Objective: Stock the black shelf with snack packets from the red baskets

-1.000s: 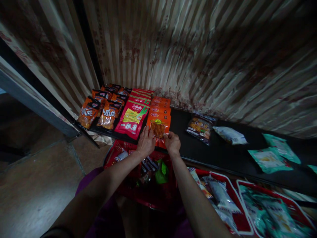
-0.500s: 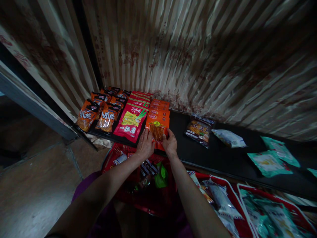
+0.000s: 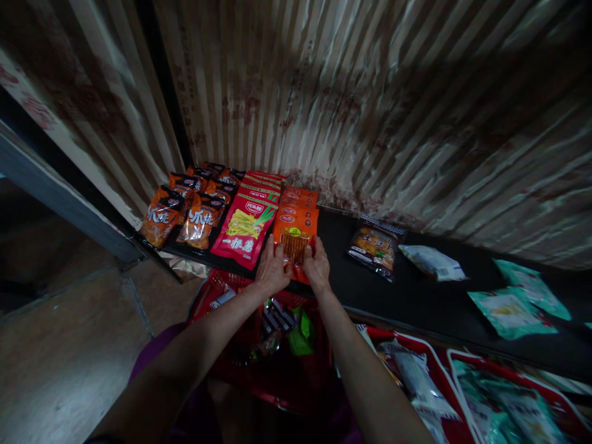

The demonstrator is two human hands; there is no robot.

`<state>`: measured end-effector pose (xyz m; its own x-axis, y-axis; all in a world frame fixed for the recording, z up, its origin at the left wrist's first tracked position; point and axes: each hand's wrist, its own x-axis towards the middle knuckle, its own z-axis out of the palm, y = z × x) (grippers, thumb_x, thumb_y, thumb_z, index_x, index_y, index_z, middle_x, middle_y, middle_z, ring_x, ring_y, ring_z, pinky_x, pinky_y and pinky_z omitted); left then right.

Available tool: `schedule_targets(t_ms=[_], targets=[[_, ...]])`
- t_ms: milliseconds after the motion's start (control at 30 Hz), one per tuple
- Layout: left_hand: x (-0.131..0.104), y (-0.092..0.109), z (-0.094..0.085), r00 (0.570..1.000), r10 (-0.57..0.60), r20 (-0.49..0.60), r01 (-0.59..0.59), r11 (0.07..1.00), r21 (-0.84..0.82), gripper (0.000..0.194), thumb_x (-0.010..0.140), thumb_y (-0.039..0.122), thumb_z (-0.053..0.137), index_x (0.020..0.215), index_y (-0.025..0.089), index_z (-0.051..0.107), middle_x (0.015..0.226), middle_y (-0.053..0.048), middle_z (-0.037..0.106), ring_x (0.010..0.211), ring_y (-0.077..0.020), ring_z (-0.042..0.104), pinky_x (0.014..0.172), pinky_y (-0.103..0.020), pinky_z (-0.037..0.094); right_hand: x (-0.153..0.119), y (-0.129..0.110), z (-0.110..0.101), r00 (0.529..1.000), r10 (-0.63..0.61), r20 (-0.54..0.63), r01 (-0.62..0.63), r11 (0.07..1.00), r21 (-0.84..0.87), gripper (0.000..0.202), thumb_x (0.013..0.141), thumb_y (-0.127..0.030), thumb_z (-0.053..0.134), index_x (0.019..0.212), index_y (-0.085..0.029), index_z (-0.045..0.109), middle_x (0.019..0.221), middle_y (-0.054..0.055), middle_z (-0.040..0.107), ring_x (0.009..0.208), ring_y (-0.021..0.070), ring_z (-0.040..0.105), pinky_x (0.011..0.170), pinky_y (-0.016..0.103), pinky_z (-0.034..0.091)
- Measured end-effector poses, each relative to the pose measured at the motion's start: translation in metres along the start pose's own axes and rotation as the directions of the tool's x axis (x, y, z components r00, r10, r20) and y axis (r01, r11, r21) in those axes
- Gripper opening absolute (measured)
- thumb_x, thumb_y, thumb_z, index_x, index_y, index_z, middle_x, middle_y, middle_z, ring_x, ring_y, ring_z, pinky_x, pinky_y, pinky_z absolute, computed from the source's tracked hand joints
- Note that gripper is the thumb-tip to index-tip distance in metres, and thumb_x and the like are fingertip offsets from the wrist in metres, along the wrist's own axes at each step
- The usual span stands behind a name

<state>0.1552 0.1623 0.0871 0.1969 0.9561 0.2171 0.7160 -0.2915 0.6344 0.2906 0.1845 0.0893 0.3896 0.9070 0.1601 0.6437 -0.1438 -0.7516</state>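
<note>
2 bare forearms [image 3: 197, 336] slanting inward — left hand [image 3: 272, 269], right hand [image 3: 317, 266] just apart.

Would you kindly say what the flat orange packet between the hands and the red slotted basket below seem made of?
Flat orange packet: probably glossy plastic film; its lower part glints. Red slotted basket: likely moulded plastic, perhaps satin; its wall is perforated.

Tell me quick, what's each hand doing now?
Left hand: on the orange packet, left edge; can't tell if closed.
Right hand: on its right edge; can't tell either.
</note>
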Motion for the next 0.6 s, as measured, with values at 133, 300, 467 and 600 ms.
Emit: schedule_targets(t_ms=[133, 300, 467, 600], targets=[[0.005, 0.001, -0.003, 0.998, -0.043, 0.038, 0.044, 0.998, -0.046, 0.063, 0.071, 0.017, 0.054, 0.130, 0.007, 0.035, 0.149, -0.023, 0.013, 0.135, -0.0298, 0.027, 0.109, -0.039, 0.030, 0.009, -0.005, 0.001, 0.999, 0.039, 0.028, -0.039, 0.999, 0.007, 0.062, 0.087, -0.041, 0.030, 0.138, -0.006, 0.032, 0.143, 0.016, 0.038, 0.132, 0.0238, 0.035, 0.109, 0.038, 0.025], [0.009, -0.003, -0.002, 0.999, -0.021, 0.043, 0.024, 0.997, -0.070, 0.063, 0.071, 0.016, 0.055, 0.130, 0.011, 0.035, 0.150, -0.019, 0.016, 0.136, -0.0267, 0.026, 0.107, -0.037, 0.032, 0.015, -0.004, 0.006, 0.998, 0.063, 0.016, -0.062, 0.997, -0.047, 0.062, 0.086, -0.041, 0.032, 0.139, -0.008, 0.031, 0.139, 0.016, 0.044, 0.127, 0.0256, 0.042, 0.106, 0.041, 0.030], [0.015, -0.006, 0.002, 0.999, -0.014, 0.046, 0.018, 0.996, -0.090, 0.062, 0.070, 0.014, 0.055, 0.129, 0.014, 0.037, 0.150, -0.018, 0.017, 0.133, -0.0259, 0.032, 0.103, -0.038, 0.039, 0.019, 0.002, 0.011, 0.997, 0.060, -0.051, -0.060, 0.998, -0.003, 0.061, 0.085, -0.039, 0.035, 0.138, -0.009, 0.032, 0.137, 0.016, 0.045, 0.125, 0.0249, 0.044, 0.104, 0.040, 0.031], [0.013, -0.006, 0.007, 1.000, -0.001, -0.026, 0.000, 0.999, -0.042, 0.061, 0.071, 0.015, 0.054, 0.129, 0.015, 0.037, 0.149, -0.018, 0.018, 0.130, -0.0267, 0.037, 0.103, -0.039, 0.039, 0.022, 0.009, 0.014, 0.998, -0.003, -0.061, 0.002, 1.000, -0.009, 0.058, 0.085, -0.039, 0.036, 0.136, -0.011, 0.037, 0.136, 0.015, 0.047, 0.125, 0.0243, 0.044, 0.105, 0.040, 0.031]])
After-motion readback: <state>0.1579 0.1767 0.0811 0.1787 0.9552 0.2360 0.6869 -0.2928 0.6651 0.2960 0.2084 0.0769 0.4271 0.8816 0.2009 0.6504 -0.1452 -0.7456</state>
